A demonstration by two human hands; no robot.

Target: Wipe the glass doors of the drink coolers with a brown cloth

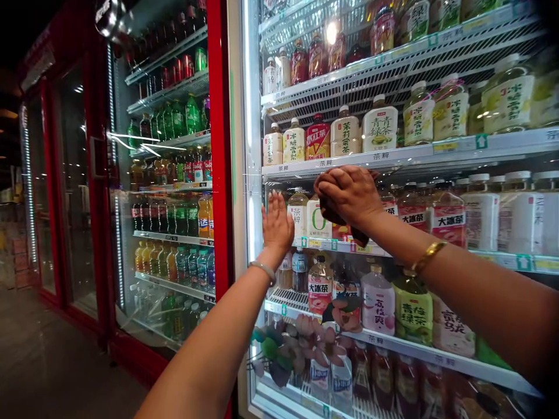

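My left hand lies flat on the glass door of a lit drinks fridge, fingers stretched upward and holding nothing. A pale bangle circles that wrist. To its right, my right hand is closed round a dark brown cloth and presses it to the same glass. Part of the cloth hangs below the palm; the rest is hidden by the fingers. A gold bracelet is on the right wrist. Behind the glass, several bottles stand on white shelves, among them a white-labelled tea bottle between my hands.
Pinkish flower decals show low on the glass. A red upright frame separates this fridge from another, stocked with green soda bottles and other drinks. Further left are more red-framed glass doors and a dark floor.
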